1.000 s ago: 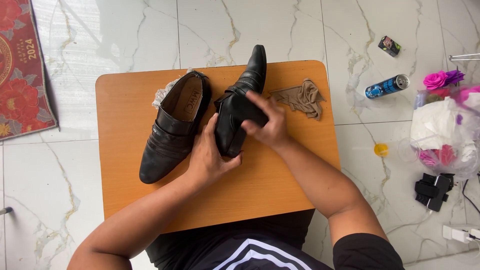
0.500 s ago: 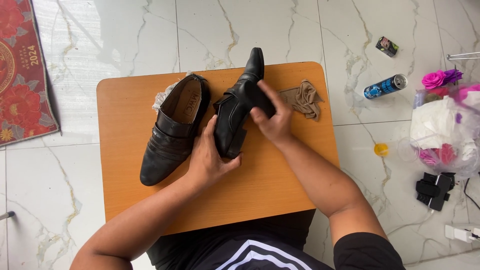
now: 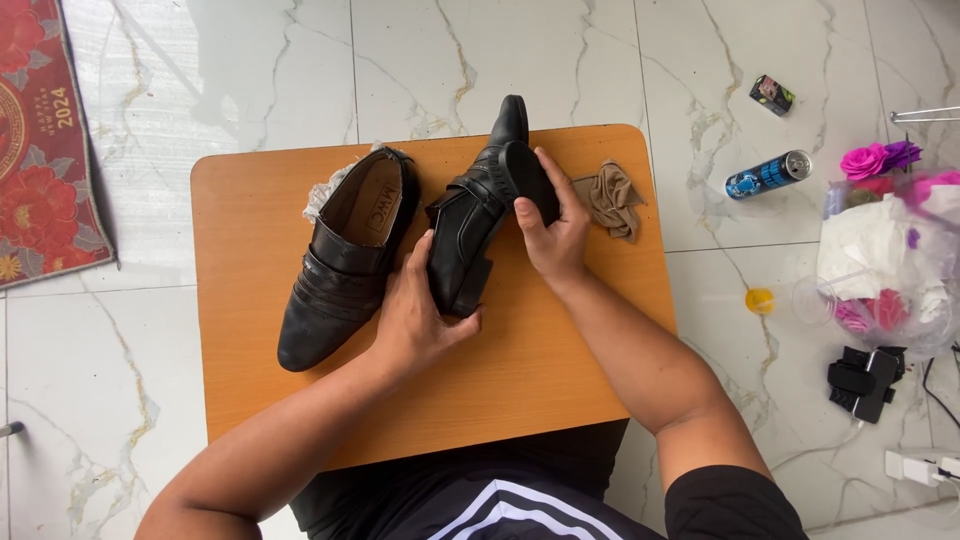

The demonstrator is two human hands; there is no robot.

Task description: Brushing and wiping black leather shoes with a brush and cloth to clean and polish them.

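Two black leather shoes lie on a small orange wooden table (image 3: pixel 560 380). My left hand (image 3: pixel 420 315) grips the heel end of the right-hand shoe (image 3: pixel 470 215), which lies on its side with the toe pointing away. My right hand (image 3: pixel 550 230) presses a black oval applicator pad (image 3: pixel 530 180) against the upper part of that shoe. The other shoe (image 3: pixel 345 255) rests upright to the left, with its opening facing up. A crumpled brown cloth (image 3: pixel 612 198) lies just right of my right hand.
White crumpled paper (image 3: pixel 325 190) pokes out behind the left shoe. On the marble floor to the right are a blue can (image 3: pixel 768 175), a small dark tin (image 3: pixel 772 95), a yellow cap (image 3: pixel 760 300), a clear bag of tissues and pink flowers (image 3: pixel 885 265), and black items (image 3: pixel 865 380). A red mat (image 3: pixel 40 150) lies left.
My right hand has slid the black pad up along the held shoe toward its toe. The left hand and the other shoe have stayed put.
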